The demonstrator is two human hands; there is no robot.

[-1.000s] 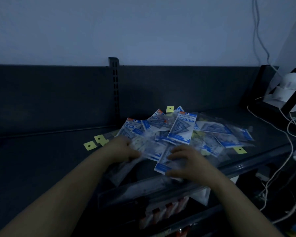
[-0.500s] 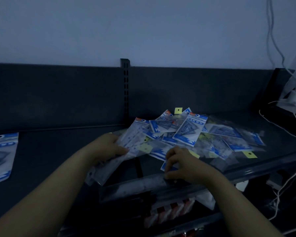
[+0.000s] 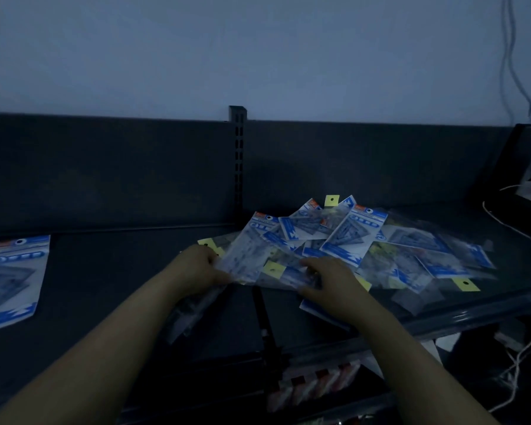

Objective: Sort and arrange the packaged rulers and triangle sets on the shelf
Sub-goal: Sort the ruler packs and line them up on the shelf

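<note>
On the dark shelf, a heap of blue-and-clear packets is spread to the right of the slotted upright. A long ruler packet, tilted and blurred, is gripped near its lower part by the left hand. A yellow-tagged packet at the heap's near edge is pinched between thumb and curled fingers of the right hand (the light is dim). One triangle-set packet is laid flat well apart, at far left.
</note>
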